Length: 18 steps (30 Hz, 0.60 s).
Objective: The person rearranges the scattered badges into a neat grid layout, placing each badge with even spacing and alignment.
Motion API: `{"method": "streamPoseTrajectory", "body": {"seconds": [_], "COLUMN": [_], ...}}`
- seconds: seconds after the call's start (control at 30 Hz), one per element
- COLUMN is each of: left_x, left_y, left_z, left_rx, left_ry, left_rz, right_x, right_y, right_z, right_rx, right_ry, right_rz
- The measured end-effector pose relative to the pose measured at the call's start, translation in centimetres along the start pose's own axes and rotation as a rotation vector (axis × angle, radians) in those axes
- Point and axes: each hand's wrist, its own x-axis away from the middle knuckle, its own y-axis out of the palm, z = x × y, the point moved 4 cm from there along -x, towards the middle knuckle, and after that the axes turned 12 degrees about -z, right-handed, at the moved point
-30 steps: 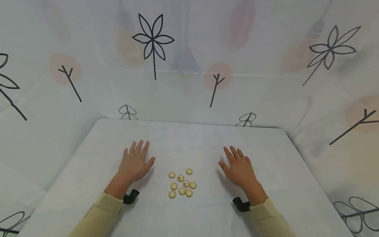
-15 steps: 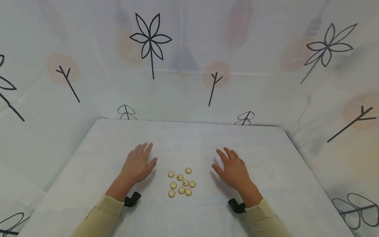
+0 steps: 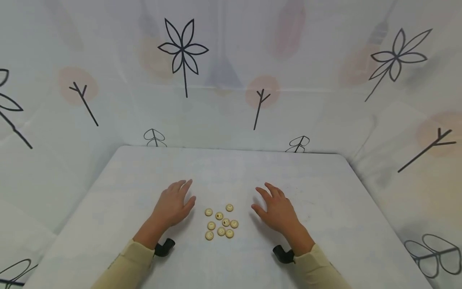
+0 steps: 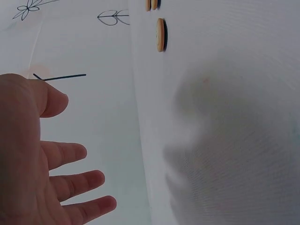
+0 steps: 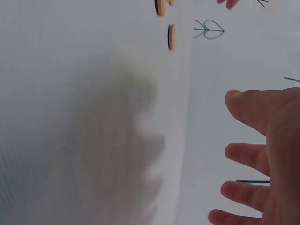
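Observation:
Several pale yellow round buttons (image 3: 221,231) lie loosely grouped on the white table, mostly side by side. To the left of them hovers my left hand (image 3: 172,206), fingers spread and slightly bent, holding nothing. On the other side my right hand (image 3: 278,210) is also held over the table, its fingers relaxed and nothing in them. The left wrist view shows one button (image 4: 161,35) edge-on near the top, apart from the hand. In the right wrist view a button (image 5: 172,37) lies flat, away from the thumb.
The white table (image 3: 231,269) has rounded far corners. Behind and beside it hangs a pale cloth (image 3: 223,120) with line-drawn plants. A black wrist device (image 3: 165,247) is on the left wrist and another black device (image 3: 283,254) on the right.
Both hands have moved inward toward the buttons and their fingers have bent a little more. The buttons have kept their arrangement.

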Motion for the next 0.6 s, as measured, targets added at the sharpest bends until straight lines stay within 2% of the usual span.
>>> {"method": "streamPoseTrajectory", "body": {"seconds": [0.37, 0.6], "left_x": [0.2, 0.1], "left_y": [1.2, 1.6], "left_z": [0.6, 0.9], "left_rx": [0.025, -0.002], "left_ry": [0.013, 0.037], "left_rz": [-0.017, -0.011], "right_x": [0.4, 0.5], "right_y": [0.4, 0.9], "right_z": [-2.1, -3.0], "right_rx": [-0.011, -0.031], "right_ry": [-0.04, -0.053], "right_rz": [-0.026, -0.043]}}
